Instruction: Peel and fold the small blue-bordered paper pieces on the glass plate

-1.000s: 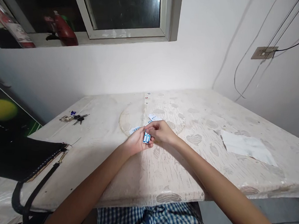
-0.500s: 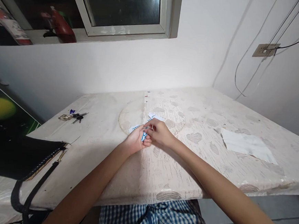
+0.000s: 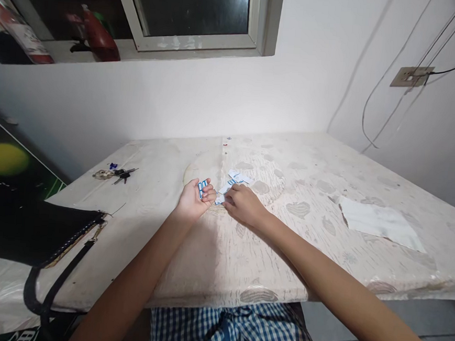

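Observation:
My left hand (image 3: 194,198) is raised a little over the table, palm up, its fingers curled round a small white paper piece (image 3: 202,188) with blue printed outlines. Just to its right, my right hand (image 3: 243,203) is lowered to the tabletop, fingertips bent together at a small pile of similar white and blue paper pieces (image 3: 239,177). Another such piece (image 3: 219,198) shows between the two hands, beside the right fingertips. Whether the right fingers grip a piece is hidden from view.
A patterned plastic cloth covers the table (image 3: 275,258). To the left lie a bunch of keys (image 3: 123,175) and a black bag (image 3: 29,228) with its strap. A white cloth (image 3: 381,223) lies at the right. Cables hang from a wall socket (image 3: 412,77).
My hands have come apart. The left moved left with the paper piece in it, and the right went down to the loose pieces on the table. The view shifted slightly.

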A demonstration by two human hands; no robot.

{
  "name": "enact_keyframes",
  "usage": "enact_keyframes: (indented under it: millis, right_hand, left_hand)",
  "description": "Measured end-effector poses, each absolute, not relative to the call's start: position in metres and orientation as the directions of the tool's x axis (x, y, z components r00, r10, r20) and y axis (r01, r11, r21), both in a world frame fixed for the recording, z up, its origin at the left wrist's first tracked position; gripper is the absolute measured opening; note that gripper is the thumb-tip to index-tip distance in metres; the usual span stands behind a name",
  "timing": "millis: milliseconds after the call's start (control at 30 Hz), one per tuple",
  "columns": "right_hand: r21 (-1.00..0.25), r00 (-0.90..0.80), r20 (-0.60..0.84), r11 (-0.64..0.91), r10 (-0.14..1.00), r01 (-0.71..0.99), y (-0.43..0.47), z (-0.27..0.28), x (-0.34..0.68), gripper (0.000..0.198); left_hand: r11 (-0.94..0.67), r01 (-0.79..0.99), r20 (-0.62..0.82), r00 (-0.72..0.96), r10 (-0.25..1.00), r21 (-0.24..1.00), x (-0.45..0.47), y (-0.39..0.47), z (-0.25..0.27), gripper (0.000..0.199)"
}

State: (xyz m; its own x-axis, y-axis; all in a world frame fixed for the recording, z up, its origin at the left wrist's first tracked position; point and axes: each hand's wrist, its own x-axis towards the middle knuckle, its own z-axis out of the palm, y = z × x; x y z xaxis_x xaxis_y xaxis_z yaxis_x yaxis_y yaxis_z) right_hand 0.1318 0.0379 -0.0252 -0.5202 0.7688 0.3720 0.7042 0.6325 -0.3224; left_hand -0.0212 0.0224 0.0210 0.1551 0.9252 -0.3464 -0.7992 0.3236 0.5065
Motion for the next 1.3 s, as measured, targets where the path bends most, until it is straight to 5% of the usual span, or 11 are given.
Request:
enact_keyframes:
  millis: [200, 833, 1300]
  right_hand:
    - [-0.332, -0.512, 0.368, 0.624, 0.776, 0.708, 0.042, -0.026, 0.132, 0.017]
    - [-0.877, -0.237, 0.285, 0.352, 0.929, 0.326, 0.053, -0.034, 0.13, 0.025]
    - [-0.611, -0.434, 0.341, 0.547, 0.834, 0.572, 0.046, -0.03, 0.131, 0.046]
  left_hand:
    - [0.326, -0.793, -0.342, 0.159, 0.926, 0.515, -0.022, 0.024, 0.019, 0.027]
    - [0.306, -0.799, -0.338, 0.138, 0.931, 0.518, -0.024, 0.023, 0.021, 0.024]
    - [0.309, -0.798, -0.33, 0.147, 0.933, 0.517, -0.025, 0.023, 0.02, 0.025]
